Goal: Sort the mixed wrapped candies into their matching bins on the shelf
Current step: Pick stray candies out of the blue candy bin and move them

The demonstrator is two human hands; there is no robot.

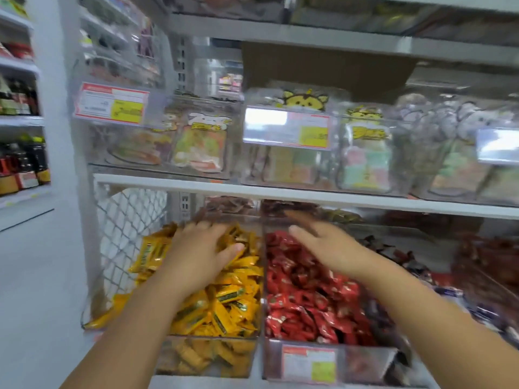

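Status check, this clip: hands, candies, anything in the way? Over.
Left hand open, flat on yellow candies. Right hand open, blurred, over red candies, nothing visibly held. No obstruction seen.

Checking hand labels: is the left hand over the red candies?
No, the left hand is over the yellow candies; the right hand is over the red candies.

Side by side on the shelf: left candy bin [196, 357] under left hand [196, 254], right candy bin [365, 363] under right hand [331, 248].

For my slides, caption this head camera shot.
Left hand rests on yellow candies, right hand hovers over red candies, in clear bins.
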